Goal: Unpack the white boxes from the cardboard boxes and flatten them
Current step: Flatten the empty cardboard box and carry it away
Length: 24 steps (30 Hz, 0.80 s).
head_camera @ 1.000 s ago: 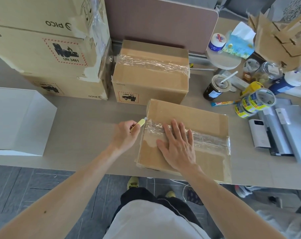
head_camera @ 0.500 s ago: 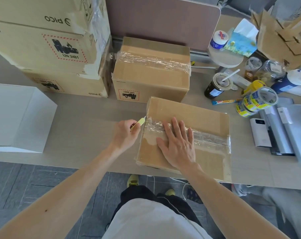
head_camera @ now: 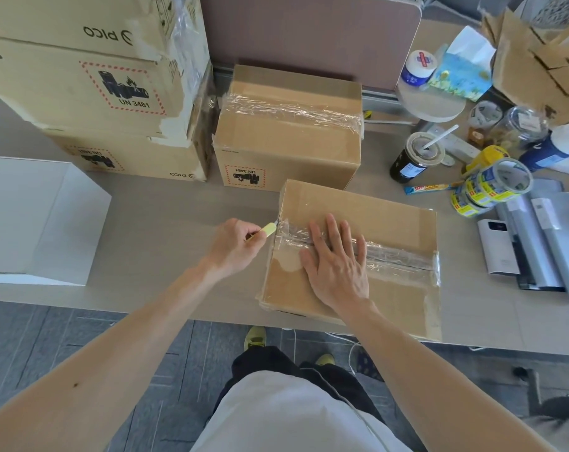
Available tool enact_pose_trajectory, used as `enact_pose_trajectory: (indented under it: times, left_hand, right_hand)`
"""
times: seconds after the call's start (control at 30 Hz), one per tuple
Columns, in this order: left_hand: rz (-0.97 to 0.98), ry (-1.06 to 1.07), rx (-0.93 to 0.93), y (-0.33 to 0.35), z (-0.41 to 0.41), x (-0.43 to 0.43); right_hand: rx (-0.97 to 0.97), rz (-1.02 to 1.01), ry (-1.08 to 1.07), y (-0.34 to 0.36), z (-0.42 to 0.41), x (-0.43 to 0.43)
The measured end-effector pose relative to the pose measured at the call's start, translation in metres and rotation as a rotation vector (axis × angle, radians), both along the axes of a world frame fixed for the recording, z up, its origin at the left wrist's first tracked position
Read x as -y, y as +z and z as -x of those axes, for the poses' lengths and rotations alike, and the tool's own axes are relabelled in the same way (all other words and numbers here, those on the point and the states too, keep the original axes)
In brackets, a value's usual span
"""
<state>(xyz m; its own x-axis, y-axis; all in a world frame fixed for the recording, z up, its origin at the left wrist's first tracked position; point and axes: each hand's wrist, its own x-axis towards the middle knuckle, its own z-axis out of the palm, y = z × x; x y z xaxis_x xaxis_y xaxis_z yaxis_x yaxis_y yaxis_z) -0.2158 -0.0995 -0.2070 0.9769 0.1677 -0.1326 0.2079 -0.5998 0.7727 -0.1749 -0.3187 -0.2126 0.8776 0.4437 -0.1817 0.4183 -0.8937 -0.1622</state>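
The person's left hand (head_camera: 234, 246) is curled around a small yellow-handled cutter (head_camera: 269, 229), whose tip meets the left edge of a sealed cardboard box (head_camera: 374, 210) just where the strip of clear tape (head_camera: 400, 257) wraps over that edge. The right hand (head_camera: 337, 259) lies flat on the box's top, fingers straight and slightly spread across the tape seam, pressing down. This box sits at the front edge of the desk (head_camera: 165, 223), turned slightly askew.

Directly behind it, touching or nearly so, stands a second taped box (head_camera: 289, 148) with a red-bordered hazard label on its front face. To that box's left rises a stack of large cartons (head_camera: 81, 93) (the lettering reads PICO, upside down). A white box (head_camera: 32, 220) rests at the desk's far left, well apart from the hands.

On the right side of the desk stand a dark cup with a straw (head_camera: 416, 158), rolls of tape (head_camera: 491, 187) with yellow and blue labels, and a white power bank (head_camera: 498, 246).
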Motion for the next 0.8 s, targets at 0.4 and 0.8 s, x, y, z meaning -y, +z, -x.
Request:
enact_pose_trajectory:
  times: [0.4,0.8]
  left_hand:
    - [-0.035,-0.083,-0.015,0.002,0.016,0.007]
    - [-0.057,-0.165,-0.021,0.012,0.037,0.014]
  right_hand:
    - [-0.014,-0.019,-0.004,-0.003,-0.003,-0.001]
    - [-0.012,-0.016,0.008,-0.003,-0.004,0.000]
